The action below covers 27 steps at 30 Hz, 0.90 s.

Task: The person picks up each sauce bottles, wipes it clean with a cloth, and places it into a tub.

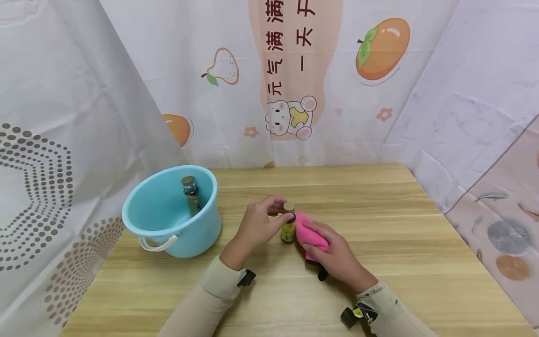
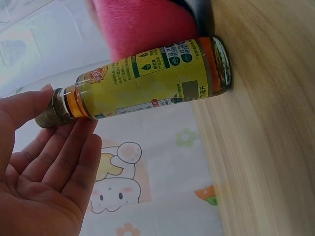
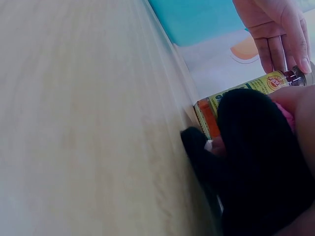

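Observation:
A small glass bottle (image 1: 288, 232) with a gold cap, a yellow label and amber liquid stands upright on the wooden table. My left hand (image 1: 258, 224) pinches it at the cap and neck between thumb and fingers, as the left wrist view also shows, where the bottle (image 2: 142, 81) appears sideways. Just right of the bottle, my right hand (image 1: 338, 257) grips a soft, bright pink plush thing (image 1: 310, 234) with black parts. That pink plush (image 2: 147, 24) lies right against the bottle's side. Its rounded black parts (image 3: 261, 162) hide much of the bottle in the right wrist view.
A light blue bucket (image 1: 200, 241) with a white handle stands at the table's left. Inside it leans another, dark bottle (image 1: 192, 196) with a gold cap. Printed curtains (image 1: 236, 117) hang behind the table (image 1: 337, 187) and along both sides.

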Each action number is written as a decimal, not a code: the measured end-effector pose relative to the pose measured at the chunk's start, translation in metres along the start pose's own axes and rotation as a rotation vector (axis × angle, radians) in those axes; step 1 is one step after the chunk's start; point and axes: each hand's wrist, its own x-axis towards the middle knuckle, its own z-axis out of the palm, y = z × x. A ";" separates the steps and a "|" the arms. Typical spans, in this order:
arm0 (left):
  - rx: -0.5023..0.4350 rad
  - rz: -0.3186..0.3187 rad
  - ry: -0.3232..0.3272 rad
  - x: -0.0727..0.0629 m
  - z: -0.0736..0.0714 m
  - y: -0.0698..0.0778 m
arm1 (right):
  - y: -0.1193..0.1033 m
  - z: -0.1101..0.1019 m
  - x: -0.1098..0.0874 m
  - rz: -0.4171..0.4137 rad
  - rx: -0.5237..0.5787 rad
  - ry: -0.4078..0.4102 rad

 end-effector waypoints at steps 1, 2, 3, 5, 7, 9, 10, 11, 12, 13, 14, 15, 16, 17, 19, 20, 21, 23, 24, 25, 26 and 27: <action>0.000 0.003 0.000 0.000 0.000 0.000 | 0.000 0.000 0.000 0.000 -0.006 -0.005; -0.002 0.006 0.000 0.001 0.000 0.001 | 0.001 -0.001 0.001 0.000 -0.008 -0.010; -0.006 0.008 0.000 0.001 -0.001 0.001 | 0.001 -0.001 0.001 0.001 -0.011 -0.015; -0.009 0.005 -0.002 0.002 -0.002 0.002 | 0.001 -0.002 0.002 0.004 -0.017 -0.019; -0.008 -0.006 -0.008 0.002 -0.002 0.002 | 0.001 -0.002 0.002 0.005 -0.017 -0.019; -0.005 -0.020 -0.012 0.001 -0.003 0.003 | 0.001 -0.001 0.002 0.009 -0.017 -0.020; 0.000 -0.026 -0.011 0.001 -0.004 0.003 | 0.001 -0.001 0.002 0.009 -0.017 -0.023; 0.001 -0.030 -0.010 0.000 -0.004 0.003 | 0.001 0.000 0.003 0.008 -0.016 -0.023; 0.000 -0.031 -0.008 0.000 -0.004 0.003 | 0.001 0.000 0.003 0.007 -0.014 -0.024; -0.001 -0.030 -0.007 0.000 -0.004 0.003 | 0.001 0.001 0.003 0.007 -0.007 -0.024; -0.003 -0.030 -0.007 -0.001 -0.004 0.003 | 0.001 0.001 0.002 0.005 -0.003 -0.022; -0.007 -0.028 -0.008 -0.001 -0.004 0.003 | 0.001 0.002 0.002 0.004 0.001 -0.019; -0.013 -0.025 -0.011 -0.001 -0.003 0.003 | 0.001 0.002 0.002 0.004 0.006 -0.014; -0.022 -0.022 -0.014 -0.001 -0.003 0.003 | 0.001 0.002 0.001 0.003 0.010 -0.006; -0.039 -0.012 -0.017 -0.001 -0.001 0.003 | 0.001 0.001 0.000 -0.005 0.016 0.010; -0.047 -0.002 -0.015 0.000 0.000 0.002 | 0.001 0.001 -0.001 -0.012 0.016 0.018; -0.057 0.009 -0.012 0.000 0.001 0.002 | 0.001 0.000 -0.001 -0.021 0.019 0.026; -0.068 0.032 -0.003 0.000 0.002 0.002 | 0.000 0.000 -0.002 -0.044 0.029 0.042; -0.070 0.041 0.002 0.000 0.002 0.002 | 0.000 -0.001 -0.002 -0.057 0.037 0.050; -0.069 0.048 0.006 0.000 0.003 0.001 | 0.000 -0.001 -0.001 -0.069 0.047 0.058; -0.070 0.052 0.008 0.000 0.003 0.001 | -0.001 -0.001 -0.001 -0.079 0.058 0.066; -0.072 0.050 0.006 0.000 0.003 0.002 | -0.001 -0.001 -0.001 -0.090 0.068 0.075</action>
